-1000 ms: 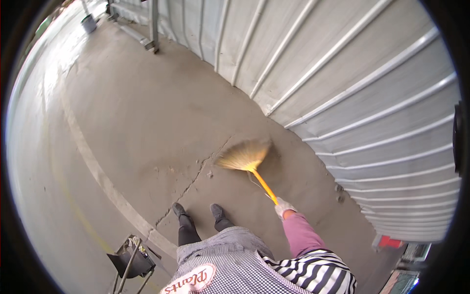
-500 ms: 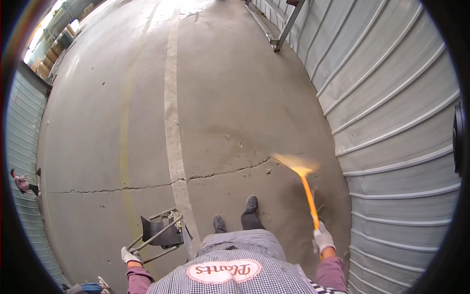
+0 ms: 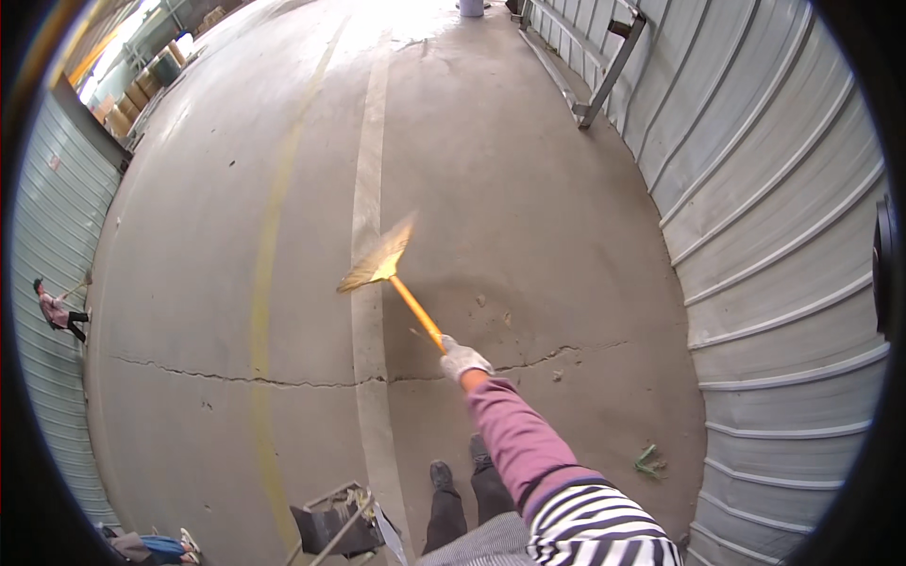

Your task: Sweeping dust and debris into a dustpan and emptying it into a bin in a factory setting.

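Note:
My right hand (image 3: 464,359), in a pale work glove, is closed round the orange handle of a broom (image 3: 413,304). The arm reaches forward and to the left. Its fan of straw-coloured bristles, slightly blurred, spreads over the white floor line; whether the tips touch the floor I cannot tell. At the lower edge, left of my feet, is a dark dustpan (image 3: 330,528) with a metal tube frame and some litter in it. My left hand is out of the picture. A green sprig (image 3: 649,462) lies on the floor to the right.
A cracked concrete floor (image 3: 528,217) carries a yellow line (image 3: 268,236). Corrugated metal wall (image 3: 783,274) runs along the right, with a metal frame (image 3: 604,80) beside it. One person (image 3: 60,311) stands by the left wall; another (image 3: 151,547) shows at lower left.
My right hand has swung the broom from the right side forward and leftward across the floor. My left hand has left the picture, and the dustpan sits lower in it.

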Motion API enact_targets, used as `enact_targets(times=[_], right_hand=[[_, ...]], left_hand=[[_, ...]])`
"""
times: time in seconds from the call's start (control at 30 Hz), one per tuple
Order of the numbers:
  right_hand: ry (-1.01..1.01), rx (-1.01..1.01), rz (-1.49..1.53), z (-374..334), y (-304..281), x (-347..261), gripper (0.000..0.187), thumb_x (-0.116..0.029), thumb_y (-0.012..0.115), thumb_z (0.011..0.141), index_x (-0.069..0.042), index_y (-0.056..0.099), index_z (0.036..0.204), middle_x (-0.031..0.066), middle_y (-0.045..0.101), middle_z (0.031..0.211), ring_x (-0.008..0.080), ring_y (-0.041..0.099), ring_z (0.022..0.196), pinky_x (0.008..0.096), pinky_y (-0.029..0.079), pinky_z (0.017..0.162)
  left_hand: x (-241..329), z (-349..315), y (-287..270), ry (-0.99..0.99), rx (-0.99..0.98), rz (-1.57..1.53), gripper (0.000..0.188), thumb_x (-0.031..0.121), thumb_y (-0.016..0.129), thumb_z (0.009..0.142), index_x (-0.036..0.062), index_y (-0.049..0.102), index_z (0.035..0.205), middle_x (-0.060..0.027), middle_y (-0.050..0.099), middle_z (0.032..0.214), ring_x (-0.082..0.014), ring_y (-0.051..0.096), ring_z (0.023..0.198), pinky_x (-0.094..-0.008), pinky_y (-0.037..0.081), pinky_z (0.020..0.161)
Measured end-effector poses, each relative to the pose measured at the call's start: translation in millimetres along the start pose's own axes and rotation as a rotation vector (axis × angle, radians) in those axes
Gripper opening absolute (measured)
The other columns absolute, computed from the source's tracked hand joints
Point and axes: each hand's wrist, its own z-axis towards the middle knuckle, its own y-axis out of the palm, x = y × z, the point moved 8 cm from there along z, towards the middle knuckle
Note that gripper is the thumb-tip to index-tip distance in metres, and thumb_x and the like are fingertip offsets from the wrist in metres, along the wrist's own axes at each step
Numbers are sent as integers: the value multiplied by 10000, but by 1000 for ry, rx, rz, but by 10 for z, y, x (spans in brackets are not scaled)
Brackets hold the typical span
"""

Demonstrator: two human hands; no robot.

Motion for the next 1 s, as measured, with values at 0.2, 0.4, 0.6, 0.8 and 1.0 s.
enact_targets(times=[0.2, 0.4, 0.6, 0.8, 1.0], right_hand=[[141, -34, 37, 844, 326, -136, 601, -527, 178, 985, -168, 475, 1363, 127, 492, 1379, 335, 450, 1288, 465, 329, 1077], [257, -10, -47, 241, 1549, 2182, 498, -443, 324, 951, -296, 359, 1426, 137, 543, 1320, 369, 532, 1192, 521, 394, 991], [549, 57, 11, -2001, 2039, 4027, 495, -392, 344, 927, -316, 343, 1416, 177, 551, 1286, 390, 543, 1162, 538, 409, 977], [712, 155, 121, -3802, 3354, 5557, 476, -339, 381, 921, -251, 394, 1388, 182, 540, 1284, 381, 553, 1132, 467, 454, 939], [783, 245, 108, -5515, 4323, 6981, 333, -225, 422, 905, -187, 516, 1222, 118, 648, 854, 286, 654, 741, 426, 512, 655]], left_hand=[[-253, -330, 111, 37, 86, -8, 457, 406, 409, 914, 102, 532, 596, -8, 363, 463, -162, 337, 410, -311, 258, 374], [-337, 1054, -357, 9, -119, 107, 367, 429, 452, 918, 160, 492, 673, -6, 412, 536, -160, 344, 461, -290, 278, 412], [-358, 1274, 72, 116, -159, 144, 304, 354, 490, 926, 160, 467, 693, 1, 420, 547, -146, 360, 461, -290, 291, 412], [-497, 1937, 170, 97, -364, -3, 287, 363, 490, 921, 159, 434, 727, 13, 390, 544, -129, 341, 423, -262, 277, 375], [-718, 2056, -453, 201, -446, -90, 273, 379, 499, 921, 135, 489, 799, 14, 455, 566, -112, 363, 382, -225, 292, 331]])
